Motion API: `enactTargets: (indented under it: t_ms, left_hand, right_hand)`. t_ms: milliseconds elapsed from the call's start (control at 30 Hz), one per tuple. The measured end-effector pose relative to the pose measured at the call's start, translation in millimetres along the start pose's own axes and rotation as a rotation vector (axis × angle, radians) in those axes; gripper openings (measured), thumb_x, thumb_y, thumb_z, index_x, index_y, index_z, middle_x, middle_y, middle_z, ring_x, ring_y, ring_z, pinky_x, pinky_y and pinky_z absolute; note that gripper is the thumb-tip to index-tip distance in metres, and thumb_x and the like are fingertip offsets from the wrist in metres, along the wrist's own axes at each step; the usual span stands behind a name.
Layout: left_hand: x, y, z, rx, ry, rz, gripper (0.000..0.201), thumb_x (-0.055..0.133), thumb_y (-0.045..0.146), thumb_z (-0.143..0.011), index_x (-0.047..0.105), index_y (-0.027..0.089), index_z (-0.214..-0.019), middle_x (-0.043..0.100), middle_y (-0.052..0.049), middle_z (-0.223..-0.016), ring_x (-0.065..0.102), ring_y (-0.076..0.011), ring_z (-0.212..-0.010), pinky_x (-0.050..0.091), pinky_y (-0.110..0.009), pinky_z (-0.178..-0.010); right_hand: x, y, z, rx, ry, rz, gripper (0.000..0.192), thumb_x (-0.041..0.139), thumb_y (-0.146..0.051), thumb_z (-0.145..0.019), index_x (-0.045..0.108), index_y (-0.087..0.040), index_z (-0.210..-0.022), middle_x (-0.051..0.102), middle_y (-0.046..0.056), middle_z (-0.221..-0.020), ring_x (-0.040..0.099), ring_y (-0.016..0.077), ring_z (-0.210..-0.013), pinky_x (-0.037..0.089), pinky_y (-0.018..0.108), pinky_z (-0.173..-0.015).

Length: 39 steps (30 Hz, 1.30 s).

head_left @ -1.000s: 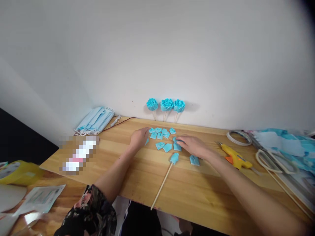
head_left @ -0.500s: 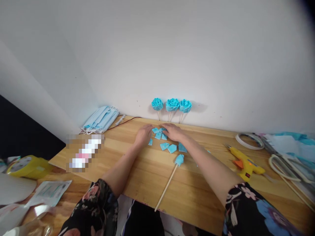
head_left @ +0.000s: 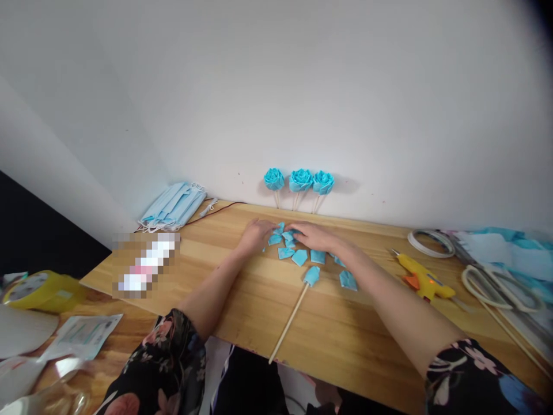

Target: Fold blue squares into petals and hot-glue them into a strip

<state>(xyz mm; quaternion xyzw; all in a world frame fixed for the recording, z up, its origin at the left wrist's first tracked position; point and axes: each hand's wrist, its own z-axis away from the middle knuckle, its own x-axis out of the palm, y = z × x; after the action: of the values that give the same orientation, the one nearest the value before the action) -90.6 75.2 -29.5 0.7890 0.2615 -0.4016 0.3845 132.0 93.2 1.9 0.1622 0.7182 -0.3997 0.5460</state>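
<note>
In the head view, the left hand and the right hand face each other over a loose cluster of folded blue petals on the wooden counter. The left grip is curved at the cluster's left side; the right is palm down, fingertips over its far part. Whether either pinches a petal I cannot tell, as the fingers hide it. The hands are probably set this way to hem the pieces in from both sides.

Nearer the person, a stick carries a blue bud; it lies slantwise with the bud toward the petals, perhaps to keep both within reach. Three blue roses on sticks lean against the wall, likely so that the blooms stay uncrushed. The yellow glue gun lies right of the right forearm, nozzle away from the person, beside the scissors.

The stick's lower end reaches the counter's front edge; I cannot tell whether it overhangs. Bare wood between the petals and the stack of face masks gives the left hand room sideways. The right side looks tighter: the forearm crosses above a petal, with the glue gun beyond, and the wall limits reach at the back.
</note>
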Motion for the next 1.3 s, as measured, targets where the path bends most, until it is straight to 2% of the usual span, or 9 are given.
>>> enactTargets:
  t_ms: [100, 200, 467, 567, 700, 800, 933, 1067, 1300]
  left_hand:
    - [1.8, -4.2, -0.1, 0.033, 0.117, 0.031, 0.032, 0.044, 0.016, -0.088, 0.066, 0.017, -0.110, 0.066, -0.010, -0.110, 0.060, -0.0199, -0.105, 0.046, -0.035, -0.095]
    - [2.4, -6.7, 1.4, 0.012, 0.202, 0.024, 0.030, 0.050, 0.016, -0.084, 0.067, 0.017, -0.109, 0.064, -0.011, -0.113, 0.058, -0.0215, -0.108, 0.047, -0.035, -0.094]
    - [6.1, -0.2, 4.2, 0.052, 0.196, 0.030, 0.027, 0.058, 0.019, -0.081, 0.068, 0.021, -0.106, 0.065, -0.009, -0.112, 0.060, -0.0222, -0.106, 0.048, -0.037, -0.094]
    - [7.6, 1.9, 4.3, 0.063, 0.189, 0.042, 0.026, 0.059, 0.018, -0.081, 0.069, 0.021, -0.104, 0.065, -0.009, -0.112, 0.061, -0.0225, -0.104, 0.049, -0.038, -0.092]
    - [8.2, 6.0, 5.8, 0.090, 0.183, 0.053, 0.024, 0.061, 0.020, -0.080, 0.070, 0.020, -0.103, 0.066, -0.011, -0.111, 0.061, -0.0239, -0.103, 0.049, -0.039, -0.090]
    - [7.9, 12.3, 7.8, 0.115, 0.160, 0.060, 0.023, 0.063, 0.023, -0.080, 0.070, 0.020, -0.101, 0.066, -0.011, -0.112, 0.061, -0.0246, -0.104, 0.049, -0.040, -0.091]
    - [6.8, 20.4, 10.2, 0.099, 0.140, 0.067, 0.021, 0.065, 0.025, -0.079, 0.071, 0.021, -0.099, 0.065, -0.010, -0.113, 0.060, -0.0237, -0.107, 0.048, -0.039, -0.093]
    - [5.7, 23.0, 12.1, 0.079, 0.143, 0.067, 0.021, 0.064, 0.028, -0.081, 0.070, 0.023, -0.100, 0.066, -0.008, -0.113, 0.060, -0.0226, -0.107, 0.048, -0.038, -0.094]
    - [1.3, 27.0, 12.6, 0.064, 0.175, 0.074, 0.022, 0.055, 0.029, -0.086, 0.070, 0.020, -0.101, 0.066, -0.009, -0.110, 0.060, -0.0215, -0.106, 0.048, -0.036, -0.092]
  right_hand:
    - [-5.9, 1.7, 6.0, 0.047, 0.078, -0.040, 0.042, 0.041, -0.015, -0.090, 0.054, -0.022, -0.129, 0.059, 0.005, -0.132, 0.056, 0.0180, -0.118, 0.044, 0.034, -0.099]
    - [-13.1, 5.3, 14.0, 0.107, 0.178, -0.063, 0.044, 0.036, -0.017, -0.092, 0.051, -0.019, -0.133, 0.059, 0.008, -0.132, 0.056, 0.0190, -0.119, 0.044, 0.037, -0.100]
    - [-32.6, 13.6, 58.5, 0.246, 0.321, -0.032, 0.040, 0.036, -0.016, -0.091, 0.057, -0.017, -0.126, 0.065, 0.009, -0.122, 0.061, 0.0192, -0.112, 0.047, 0.035, -0.096]
    - [-37.4, 12.4, 83.9, 0.312, 0.284, 0.130, 0.038, 0.036, -0.016, -0.092, 0.060, -0.019, -0.122, 0.068, 0.009, -0.117, 0.063, 0.0214, -0.106, 0.048, 0.035, -0.091]
    - [-36.5, 6.4, 113.3, 0.399, 0.082, 0.397, 0.035, 0.037, -0.016, -0.092, 0.066, -0.021, -0.112, 0.068, 0.010, -0.114, 0.064, 0.0251, -0.101, 0.048, 0.034, -0.081]
    - [-28.9, 4.1, 124.2, 0.478, 0.055, 0.438, 0.033, 0.037, -0.021, -0.094, 0.066, -0.021, -0.111, 0.069, 0.011, -0.108, 0.063, 0.0236, -0.099, 0.046, 0.032, -0.078]
    - [-16.6, 6.6, 126.6, 0.518, 0.114, 0.367, 0.027, 0.043, -0.030, -0.093, 0.067, -0.020, -0.097, 0.069, 0.012, -0.097, 0.063, 0.0235, -0.090, 0.044, 0.031, -0.073]
    - [-12.4, 9.5, 128.1, 0.510, 0.232, 0.197, 0.012, 0.053, -0.028, -0.086, 0.063, -0.022, -0.084, 0.069, 0.006, -0.090, 0.063, 0.0206, -0.082, 0.043, 0.029, -0.067]
    - [-19.5, 7.7, 133.6, 0.456, 0.581, -0.194, 0.013, 0.054, -0.031, -0.083, 0.060, -0.023, -0.091, 0.071, 0.001, -0.090, 0.066, 0.0178, -0.085, 0.047, 0.027, -0.073]
